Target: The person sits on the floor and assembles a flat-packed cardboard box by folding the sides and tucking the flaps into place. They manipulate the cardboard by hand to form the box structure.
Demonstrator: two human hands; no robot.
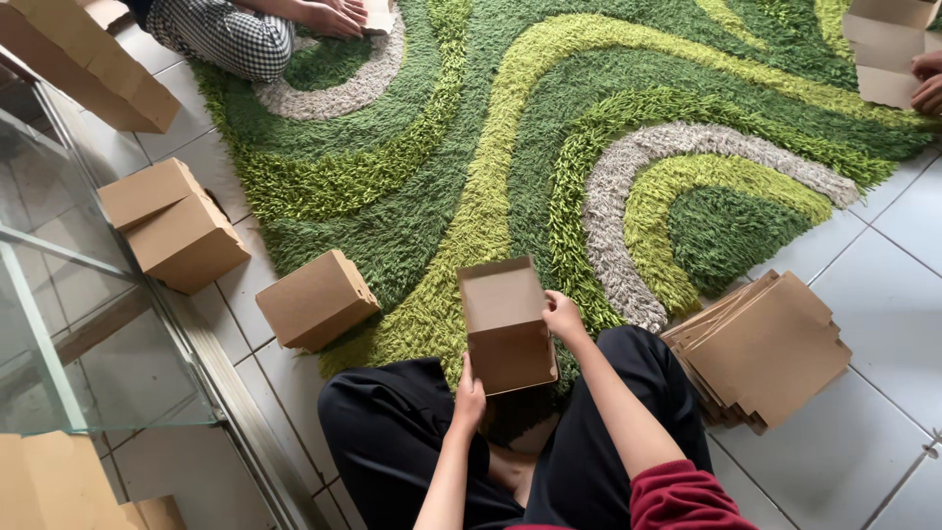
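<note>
While the person sits cross-legged at the edge of the green shag rug [461, 128], both hands hold an open cardboard box [507, 326] above the lap. The left hand [469, 397] is closed on the box's near left corner, thumb against the outer wall; the right hand [563, 316] grips the right wall higher up, fingers curled over its edge. Both hands are holding the box, neither spread wide.

The box looks light and thin-walled, stiff along its creases but likely to buckle if pinched mid-panel, so the folded corners and rims, where the hands sit now, seem the soundest places to hold it. Its matte brown surface should not be slippery.

The mouth of the box faces up toward the camera, with the lid flap standing open on the far side, pointing away from the person. Its long axis runs from the lap out toward the rug, tilted slightly to the left.

To the right, on the tiled floor [883, 294], lies a stack of flat box blanks [765, 353], near the person's right knee. To the left sit closed boxes: one [316, 299] at the rug's edge and another [177, 224] farther left beside a glass cabinet [59, 294]. Another person in checked trousers [221, 34] sits at the far side of the rug.
</note>
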